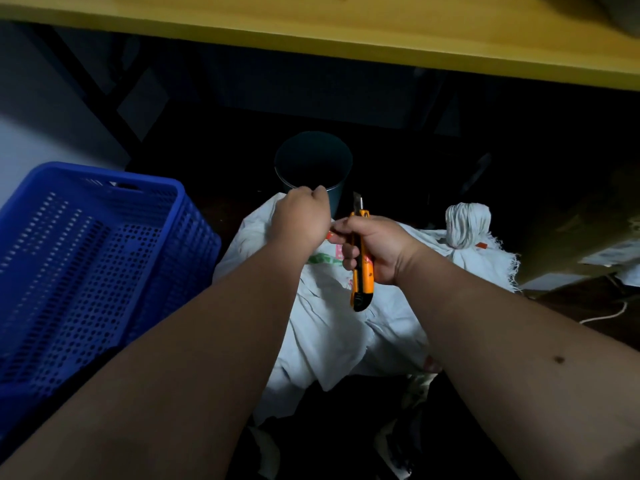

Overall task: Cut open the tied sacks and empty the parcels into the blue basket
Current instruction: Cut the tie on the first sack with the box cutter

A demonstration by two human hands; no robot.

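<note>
A white woven sack [332, 327] lies on the dark floor in front of me, under my forearms. My left hand [301, 216] grips the sack's far top edge, fingers curled into the cloth. My right hand [374, 247] holds an orange and black utility knife [362, 268] upright, its blade tip out and pointing away from me, just right of the left hand. A second sack [485, 258] lies behind to the right, its tied neck [467, 226] bunched and standing up. The blue perforated basket [104, 258] stands at the left, beside the sack.
A dark round bin [313, 164] stands just beyond my left hand. A yellow tabletop [346, 26] runs overhead across the top. A cardboard box [581, 237] sits at the right, with a white cord [606, 317] on the floor. Crumpled cloth lies near my feet.
</note>
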